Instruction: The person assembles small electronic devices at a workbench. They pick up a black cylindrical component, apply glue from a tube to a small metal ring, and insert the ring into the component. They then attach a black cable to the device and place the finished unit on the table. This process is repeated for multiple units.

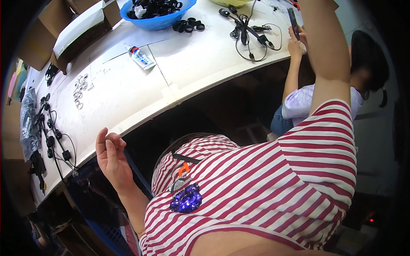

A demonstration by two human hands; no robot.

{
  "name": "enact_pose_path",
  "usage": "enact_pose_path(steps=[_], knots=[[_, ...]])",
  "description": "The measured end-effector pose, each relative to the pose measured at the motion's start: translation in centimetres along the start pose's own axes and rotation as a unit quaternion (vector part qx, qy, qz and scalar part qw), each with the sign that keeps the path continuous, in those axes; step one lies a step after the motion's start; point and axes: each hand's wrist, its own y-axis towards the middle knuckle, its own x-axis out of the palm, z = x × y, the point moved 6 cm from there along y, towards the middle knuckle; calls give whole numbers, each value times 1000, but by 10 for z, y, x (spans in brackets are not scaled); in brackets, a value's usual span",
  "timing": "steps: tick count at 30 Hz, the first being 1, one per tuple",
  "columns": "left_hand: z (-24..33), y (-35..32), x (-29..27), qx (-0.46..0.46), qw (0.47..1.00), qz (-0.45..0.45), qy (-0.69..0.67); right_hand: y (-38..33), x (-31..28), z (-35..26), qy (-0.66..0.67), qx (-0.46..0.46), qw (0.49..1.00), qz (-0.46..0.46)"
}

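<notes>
Fingers loosely curled and holding nothing, the left hand [110,155] hangs in the lower left of the frame just below the edge of the white table [128,91], nearest a bunch of black cables [53,138] lying at the table's left end. The right arm [326,51] reaches up past the top edge at upper right, so its hand is out of sight and I cannot tell its state; beside it a seated person's hand [295,42] holds a dark phone [293,18], with a blue bowl [156,19] at the top centre and a small tube [142,57] below it
</notes>
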Motion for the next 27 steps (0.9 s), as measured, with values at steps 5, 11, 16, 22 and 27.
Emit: enact_pose_path(steps=[5,11,16,22,27], knots=[[2,-2,-32,13,986,71,149,-82,-33,102,-250,47,967,12],[48,11,-92,111,931,152,313,-192,-81,210,-426,90,890,-137],[99,25,-196,186,776,345,495,-197,-32,194,-555,120,805,-169],[87,82,-219,-51,604,269,748,-218,119,90,-375,19,902,-214],[79,102,-232,-185,616,239,727,-273,221,55,-253,-73,923,-281]])
